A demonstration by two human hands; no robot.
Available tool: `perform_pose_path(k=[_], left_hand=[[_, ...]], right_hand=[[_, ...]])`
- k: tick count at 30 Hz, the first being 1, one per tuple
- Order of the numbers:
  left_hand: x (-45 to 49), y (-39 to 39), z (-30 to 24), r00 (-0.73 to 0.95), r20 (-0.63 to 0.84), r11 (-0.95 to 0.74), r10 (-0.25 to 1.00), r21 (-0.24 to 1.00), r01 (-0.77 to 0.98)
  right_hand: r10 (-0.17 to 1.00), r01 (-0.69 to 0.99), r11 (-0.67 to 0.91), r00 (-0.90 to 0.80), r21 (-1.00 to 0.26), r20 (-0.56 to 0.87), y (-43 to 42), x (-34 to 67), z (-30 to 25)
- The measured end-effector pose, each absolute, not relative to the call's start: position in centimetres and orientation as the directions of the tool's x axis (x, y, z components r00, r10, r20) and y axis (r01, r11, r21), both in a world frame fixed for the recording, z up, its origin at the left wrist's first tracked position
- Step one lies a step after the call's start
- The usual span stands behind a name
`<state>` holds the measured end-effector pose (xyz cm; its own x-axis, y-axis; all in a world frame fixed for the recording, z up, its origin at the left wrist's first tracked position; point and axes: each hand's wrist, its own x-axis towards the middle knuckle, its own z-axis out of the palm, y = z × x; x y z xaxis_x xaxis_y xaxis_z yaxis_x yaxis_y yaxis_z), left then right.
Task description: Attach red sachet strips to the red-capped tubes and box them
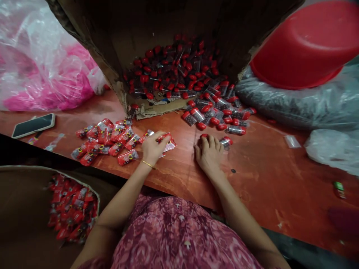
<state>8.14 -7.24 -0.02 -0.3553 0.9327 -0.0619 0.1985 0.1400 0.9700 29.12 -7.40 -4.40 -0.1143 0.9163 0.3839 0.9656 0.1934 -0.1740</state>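
Observation:
My left hand point(153, 149), with a thin bangle at the wrist, is closed on a red printed plastic packet point(170, 142) above the orange-red table point(179, 175). My right hand point(209, 154) has its fingers curled over a small red-capped clear container point(204, 135), mostly hidden beneath them. Another such container point(226, 141) lies right beside those fingers. To the left of my left hand is a pile of red printed packets point(105, 136). Beyond both hands, loose red-capped containers point(213, 112) with dark contents spill out of a cardboard box point(120, 93) lying on its side.
A phone point(33, 126) and a clear bag of pink material point(56, 82) are at the left. Below, an open carton point(98, 201) holds many red packets. On the right, a red tub point(303, 48) rests on a plastic sack point(280, 104), near a white plastic bag point(331, 149).

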Motion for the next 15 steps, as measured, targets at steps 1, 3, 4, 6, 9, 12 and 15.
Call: perform_pose_path(k=[1,3,4,6,9,12,15], left_hand=[[8.6,-7.2,-0.5,-0.268,0.034,0.075,0.963,0.919,0.386],[8.9,-6.9,-1.1,-0.101,0.103,-0.019,0.99,0.785,0.619],[8.9,-6.7,-1.4,-0.06,0.105,-0.036,0.993,0.732,0.68],[8.9,-6.4,-1.7,-0.04,0.112,-0.045,0.993,0.669,0.742],[9.1,-5.9,-2.0,-0.045,0.157,-0.064,0.987,0.629,0.775],[9.4,-5.6,-2.0,-0.028,0.147,-0.059,0.989,0.557,0.829],[9.6,-5.2,-1.8,-0.021,0.117,-0.031,0.993,0.427,0.904]], right_hand=[[0.916,0.963,0.193,-0.108,-0.19,0.387,-7.7,28.9,-4.5],[0.917,0.955,0.197,-0.1,-0.22,0.386,-7.9,28.8,-4.6],[0.918,0.952,0.2,-0.099,-0.233,0.384,-7.9,28.8,-4.7],[0.916,0.944,0.213,-0.104,-0.251,0.388,-7.8,28.8,-4.6],[0.895,0.924,0.26,-0.123,-0.279,0.428,-7.7,28.7,-4.0],[0.867,0.891,0.324,-0.145,-0.318,0.477,-7.9,28.2,-3.2],[0.853,0.856,0.367,-0.153,-0.363,0.5,-8.4,27.4,-2.5]])
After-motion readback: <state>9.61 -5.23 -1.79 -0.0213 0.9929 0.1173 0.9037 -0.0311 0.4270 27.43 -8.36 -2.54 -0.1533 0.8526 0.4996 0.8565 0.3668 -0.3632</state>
